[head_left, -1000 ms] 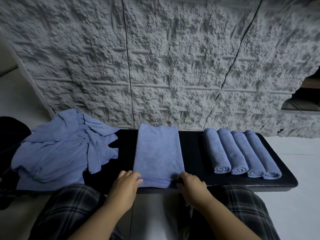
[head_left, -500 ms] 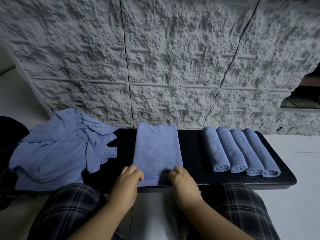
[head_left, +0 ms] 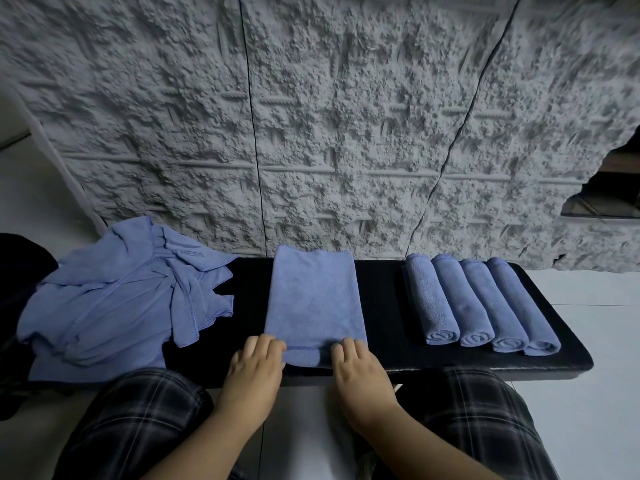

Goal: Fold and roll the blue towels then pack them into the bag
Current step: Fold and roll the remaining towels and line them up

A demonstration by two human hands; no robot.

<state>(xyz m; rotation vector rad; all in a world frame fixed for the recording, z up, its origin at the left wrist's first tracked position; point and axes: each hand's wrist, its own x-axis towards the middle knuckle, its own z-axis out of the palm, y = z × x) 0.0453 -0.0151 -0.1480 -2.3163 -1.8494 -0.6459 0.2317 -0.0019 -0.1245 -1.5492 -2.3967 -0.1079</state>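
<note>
At the far left a dark bag (head_left: 20, 271) sits partly out of view, and a heap (head_left: 114, 306) of loose blue towels lies over the left end of the black worktop (head_left: 384, 306). One towel in the heap shows the letters "NESS"; the rest of the word is hidden in a fold. Next comes the folded towel (head_left: 313, 299), a long strip lying flat at mid-worktop with its near end turned up into a small roll. The left hand (head_left: 254, 370) is palm down, its fingers (head_left: 266, 344) curled over the left end of that roll and gripping it. The right hand (head_left: 360, 372) mirrors it, fingers (head_left: 349, 348) curled on the right end. Both forearms reach in from below, above knees in plaid shorts. To the right, four rolled towels (head_left: 485, 306) lie touching side by side, spiral ends toward the person.
</note>
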